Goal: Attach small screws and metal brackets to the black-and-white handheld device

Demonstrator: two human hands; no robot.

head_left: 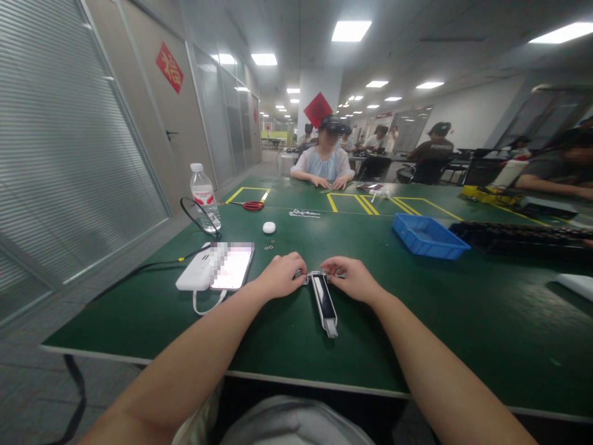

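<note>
From where I stand: clear bottle (202,201), white cap on, upright, left of and beyond the white-framed device (324,301); can't read its level. Left hand (280,276) at device's far end, left side, fingers bent over a small metallic bit; can't tell if pinching. Device lies flat between the hands. Right hand (354,281) at same end, right side, fingers curled; grip not readable. Blue bin (435,248) right of and beyond device; contents can't be made out.

Surface: green table (287,349) under device. Left of device, white power bank (189,277) and lit phone (236,267) side by side, white cable between. Red-handled scissors (253,206) beyond-left.

Room: door (162,105) with red sign (169,67) far left of device; seated person (322,162) straight beyond; more people beyond-right.
</note>
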